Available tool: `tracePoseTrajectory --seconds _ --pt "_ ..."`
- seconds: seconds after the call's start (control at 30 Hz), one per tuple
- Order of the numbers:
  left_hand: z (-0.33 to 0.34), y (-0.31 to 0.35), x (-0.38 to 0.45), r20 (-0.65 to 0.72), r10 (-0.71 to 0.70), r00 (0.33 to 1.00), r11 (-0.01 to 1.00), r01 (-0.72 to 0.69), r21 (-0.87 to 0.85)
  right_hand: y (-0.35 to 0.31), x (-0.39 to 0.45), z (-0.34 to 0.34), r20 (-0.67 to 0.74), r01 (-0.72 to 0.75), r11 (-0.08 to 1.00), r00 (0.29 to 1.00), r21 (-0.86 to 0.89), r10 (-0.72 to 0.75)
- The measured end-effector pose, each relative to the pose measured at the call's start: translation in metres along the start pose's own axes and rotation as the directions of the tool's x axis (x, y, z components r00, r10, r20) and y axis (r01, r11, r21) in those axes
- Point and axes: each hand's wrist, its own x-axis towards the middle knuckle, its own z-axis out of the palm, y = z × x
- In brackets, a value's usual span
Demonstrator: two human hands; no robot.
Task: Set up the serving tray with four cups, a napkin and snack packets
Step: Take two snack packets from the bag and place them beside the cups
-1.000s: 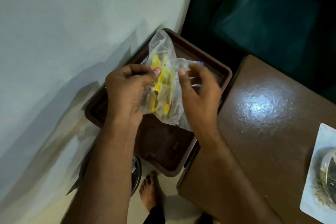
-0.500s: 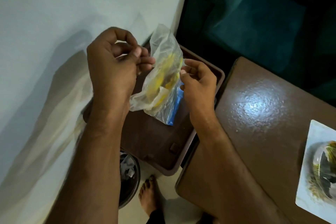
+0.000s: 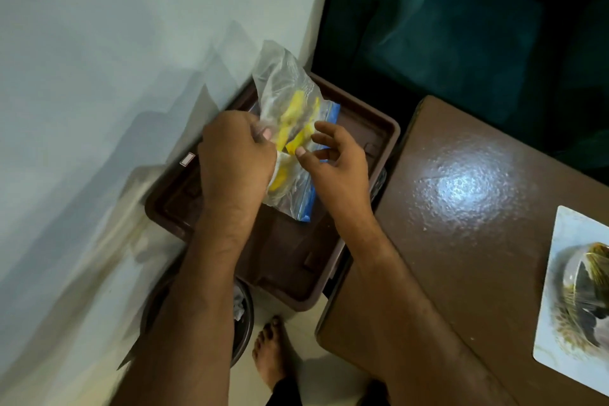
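A clear plastic bag with a blue zip strip holds several yellow snack packets. It hangs over the dark brown serving tray, which stands next to the white wall. My left hand is closed on the bag's left side, with some white and yellow packets bunched against its fingers. My right hand is at the bag's right side, thumb and fingers curled loosely against the plastic. No cups or napkin are visible on the tray.
A glossy brown table sits right of the tray, with a white mat and a wrapped dish on it. A dark waste bin and my bare foot are below. A dark green sofa fills the upper right.
The left hand has come down from beside the bag's top and now grips its lower left side. The bag has turned more upright over the tray; the right hand has loosened its pinch.
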Motion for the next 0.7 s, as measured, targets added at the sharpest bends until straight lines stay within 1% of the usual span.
tracePoseTrajectory --seconds 0.07,0.17,0.27,0.3,0.37,0.43,0.5,0.57,0.6,0.63,0.67,0.7 --pt "0.000 0.003 -0.002 -0.046 0.085 0.995 0.996 -0.085 0.000 0.002 0.002 -0.004 -0.023 0.028 0.999 0.999 -0.036 -0.029" --pt "-0.007 0.011 -0.004 -0.105 0.236 0.966 0.966 -0.245 -0.082 0.001 0.008 -0.011 -0.047 0.084 0.993 0.995 -0.077 -0.088" --pt "-0.020 0.025 -0.005 -0.098 0.341 0.935 0.921 -0.353 -0.167 -0.005 0.014 -0.021 -0.049 0.113 0.989 0.992 -0.096 -0.118" --pt "-0.024 0.027 -0.003 -0.094 0.373 0.923 0.908 -0.384 -0.168 -0.008 0.015 -0.024 -0.044 0.124 0.988 0.991 -0.088 -0.128" --pt "-0.030 0.028 0.003 -0.092 0.442 0.892 0.887 -0.450 -0.100 -0.016 0.017 -0.030 -0.032 0.167 0.985 0.985 -0.051 -0.169" --pt "-0.033 0.029 0.009 -0.048 0.493 0.869 0.863 -0.496 -0.094 -0.022 0.020 -0.034 -0.022 0.228 0.973 0.973 -0.018 -0.229" --pt "-0.038 0.032 0.009 -0.034 0.574 0.818 0.814 -0.574 -0.087 -0.026 0.025 -0.036 -0.001 0.270 0.963 0.963 -0.007 -0.270" --pt "-0.037 0.031 0.010 -0.066 0.638 0.767 0.766 -0.641 -0.047 -0.026 0.030 -0.035 0.023 0.280 0.960 0.960 -0.024 -0.280" --pt "-0.035 0.028 0.011 -0.115 0.620 0.777 0.778 -0.627 -0.040 -0.026 0.032 -0.034 0.018 0.282 0.959 0.959 -0.041 -0.281" --pt "-0.032 0.024 0.012 -0.188 0.563 0.805 0.809 -0.583 -0.074 -0.025 0.033 -0.033 0.005 0.287 0.957 0.958 -0.046 -0.287" --pt "-0.028 0.017 0.013 -0.280 0.460 0.843 0.844 -0.513 -0.155 -0.024 0.033 -0.033 -0.012 0.294 0.955 0.956 -0.026 -0.295" --pt "-0.024 0.009 0.012 -0.359 0.321 0.876 0.864 -0.426 -0.269 -0.024 0.033 -0.032 -0.032 0.302 0.953 0.953 0.017 -0.302"
